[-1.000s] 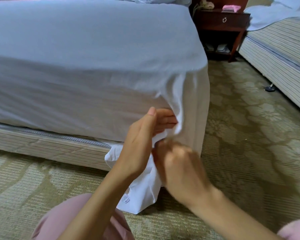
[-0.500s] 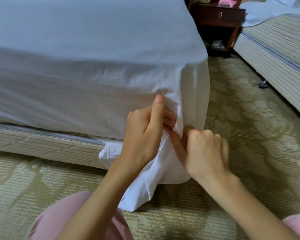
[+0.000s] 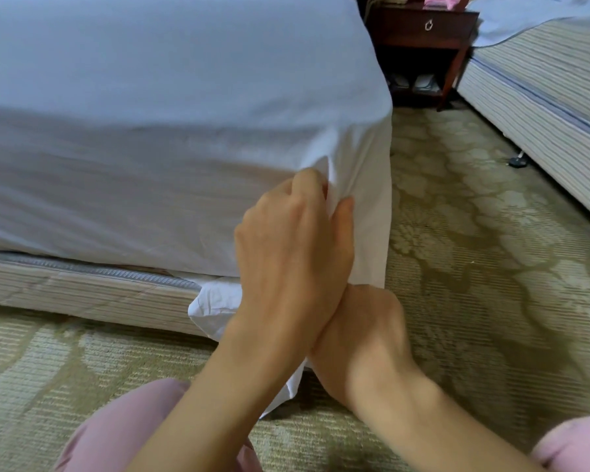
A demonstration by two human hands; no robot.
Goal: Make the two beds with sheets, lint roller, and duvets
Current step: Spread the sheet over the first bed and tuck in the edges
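In the head view, a white sheet (image 3: 184, 131) is spread smooth over the top and draped down the side of the near bed (image 3: 7, 267), which fills the left half of the picture. At the bed's corner the sheet hangs in a vertical flap, and a loose tail of it bunches on the carpet (image 3: 474, 267) against the striped box base (image 3: 82, 294).

The left hand (image 3: 286, 253) is at that corner, back of the hand to the camera, with its fingers (image 3: 307, 185) curled and the thumb pressed in beside them, pinching a fold of the sheet. The right hand (image 3: 365, 335) sits lower, just under the left wrist and touching it. Its fingers are hidden behind the left arm and the cloth, so I cannot tell whether they grip the hanging tail, though they seem tucked into it.

Pink-clad knees (image 3: 123, 434) show at the bottom edge. Beyond the corner stands a dark nightstand (image 3: 423, 32), and to its right is the second bed (image 3: 542, 97), its striped mattress partly bare.
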